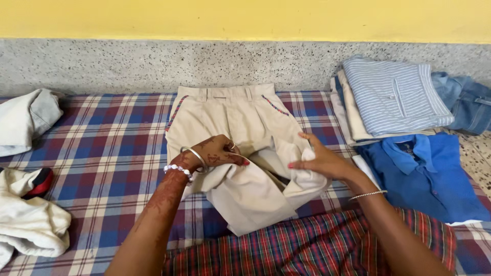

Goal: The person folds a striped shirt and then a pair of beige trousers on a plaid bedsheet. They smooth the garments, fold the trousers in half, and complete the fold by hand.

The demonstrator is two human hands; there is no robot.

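Beige trousers [235, 117] lie on a checked cloth [107, 153], waistband toward the wall, legs folded up over the seat. My left hand [217, 152], with bangles at the wrist, grips a fold of the trouser leg near the middle. To its right, my right hand [317, 159] rests on the folded leg end with fingers closed on the fabric edge.
A stack of folded shirts [391, 94] with a striped one on top sits at the right, a blue shirt [424, 174] in front of it, denim [468, 99] behind. Pale garments [25, 120] [28, 217] lie at the left. A speckled stone ledge [153, 64] runs along the back.
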